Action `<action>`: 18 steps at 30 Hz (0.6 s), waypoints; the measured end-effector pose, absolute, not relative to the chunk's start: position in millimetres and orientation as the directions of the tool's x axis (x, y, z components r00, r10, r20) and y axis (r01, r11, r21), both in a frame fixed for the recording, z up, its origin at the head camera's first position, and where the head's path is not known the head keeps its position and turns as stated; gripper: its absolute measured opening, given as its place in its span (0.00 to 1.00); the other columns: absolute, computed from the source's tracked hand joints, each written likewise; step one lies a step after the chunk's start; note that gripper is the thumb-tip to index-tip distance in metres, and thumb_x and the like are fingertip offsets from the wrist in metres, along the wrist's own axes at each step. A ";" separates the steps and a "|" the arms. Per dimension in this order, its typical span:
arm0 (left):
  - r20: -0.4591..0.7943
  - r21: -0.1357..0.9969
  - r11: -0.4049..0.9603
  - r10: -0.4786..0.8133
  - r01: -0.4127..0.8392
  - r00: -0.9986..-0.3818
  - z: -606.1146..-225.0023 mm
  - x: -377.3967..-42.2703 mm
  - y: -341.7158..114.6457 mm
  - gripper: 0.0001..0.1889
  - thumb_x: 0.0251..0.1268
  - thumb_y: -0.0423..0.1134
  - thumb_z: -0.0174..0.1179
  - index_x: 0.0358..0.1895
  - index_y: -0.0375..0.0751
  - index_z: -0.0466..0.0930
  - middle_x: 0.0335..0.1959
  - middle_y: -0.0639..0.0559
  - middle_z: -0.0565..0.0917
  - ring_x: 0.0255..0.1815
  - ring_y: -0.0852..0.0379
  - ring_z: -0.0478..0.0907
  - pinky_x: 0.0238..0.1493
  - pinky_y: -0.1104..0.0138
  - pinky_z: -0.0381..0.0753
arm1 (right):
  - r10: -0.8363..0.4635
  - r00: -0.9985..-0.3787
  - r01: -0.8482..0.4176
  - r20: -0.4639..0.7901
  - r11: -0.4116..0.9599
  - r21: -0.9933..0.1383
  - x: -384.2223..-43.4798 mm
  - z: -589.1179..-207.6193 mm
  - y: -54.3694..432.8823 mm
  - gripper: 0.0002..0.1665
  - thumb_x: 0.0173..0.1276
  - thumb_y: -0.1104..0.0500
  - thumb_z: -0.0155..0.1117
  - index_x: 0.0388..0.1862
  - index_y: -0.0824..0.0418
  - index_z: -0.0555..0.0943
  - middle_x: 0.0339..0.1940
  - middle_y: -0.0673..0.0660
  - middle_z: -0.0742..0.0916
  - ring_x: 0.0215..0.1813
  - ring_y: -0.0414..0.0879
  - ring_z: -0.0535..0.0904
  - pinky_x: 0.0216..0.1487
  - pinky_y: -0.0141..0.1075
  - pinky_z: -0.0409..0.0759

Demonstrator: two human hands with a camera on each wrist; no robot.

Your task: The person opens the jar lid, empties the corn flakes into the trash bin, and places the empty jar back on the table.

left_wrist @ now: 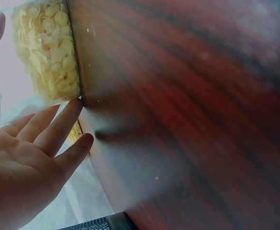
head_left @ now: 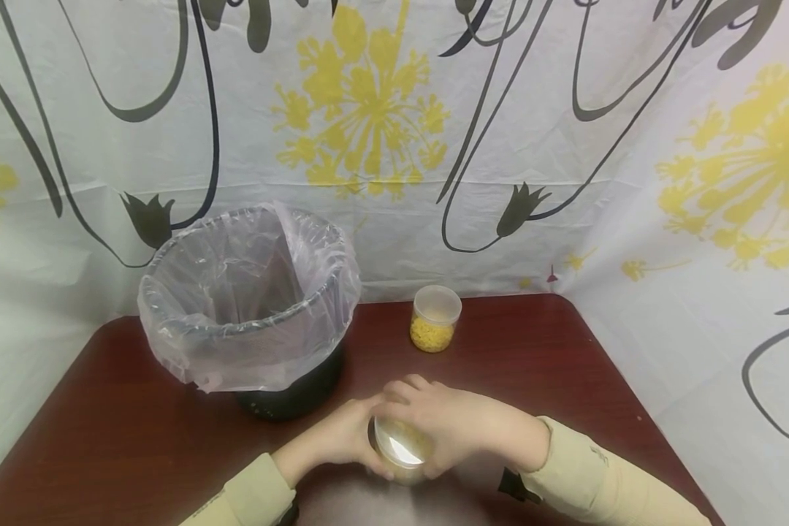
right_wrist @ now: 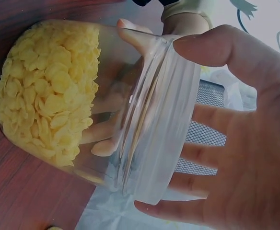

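Gripping a clear jar (right_wrist: pixel 106 86) of yellow flakes (right_wrist: pixel 49 91) between both hands, you have it upright on the dark red table (head_left: pixel 532 351), near the edge closest to you. Your right hand (head_left: pixel 456 424) grasps the frosted screw lid (right_wrist: pixel 164 139) from above, thumb on one side of the rim and fingers spread round the other. Your left hand (head_left: pixel 351 435) holds the jar's body lower down, its fingers curved behind the clear wall, where the right wrist view shows them through the plastic. The lid sits on the jar's mouth, and the flakes fill the lower part, leaving a clear band above them.

Beyond your hands, toward the back edge of the table, stands a second jar (head_left: pixel 436 318), partly filled with smaller-looking yellow pieces. To its left is a dark mesh wastebasket (head_left: pixel 292 391), also on the table, its rim covered by a translucent plastic liner (head_left: pixel 250 358) that folds down over the outside. You wear pale cream sleeves (head_left: pixel 585 467). Behind everything hangs a white curtain (head_left: pixel 388 248) printed with yellow blossoms and grey stems, and it continues along both sides of the table.
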State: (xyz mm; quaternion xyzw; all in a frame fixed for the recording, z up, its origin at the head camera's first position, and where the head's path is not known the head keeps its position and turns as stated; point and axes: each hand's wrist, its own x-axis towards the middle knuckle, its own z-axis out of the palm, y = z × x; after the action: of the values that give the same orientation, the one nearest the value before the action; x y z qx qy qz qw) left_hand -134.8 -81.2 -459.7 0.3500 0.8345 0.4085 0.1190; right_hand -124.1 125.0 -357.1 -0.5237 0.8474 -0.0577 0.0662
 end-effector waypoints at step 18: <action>0.090 0.771 0.420 0.673 0.479 -0.734 -460.7 -134.0 -81.9 0.46 0.26 0.50 0.81 0.59 0.47 0.73 0.46 0.62 0.80 0.46 0.66 0.75 0.53 0.68 0.74 | -0.869 -0.492 -0.858 -0.056 0.494 -0.140 -119.4 -355.8 123.3 0.54 0.44 0.39 0.75 0.70 0.50 0.65 0.69 0.57 0.66 0.69 0.58 0.59 0.54 0.59 0.70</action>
State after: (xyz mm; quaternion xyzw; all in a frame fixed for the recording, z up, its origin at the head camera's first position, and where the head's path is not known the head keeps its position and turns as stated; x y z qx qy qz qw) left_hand -134.0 -81.9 -460.7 0.3452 0.8344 0.4135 0.1170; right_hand -119.4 123.3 -355.8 -0.5006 0.8623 -0.0468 0.0596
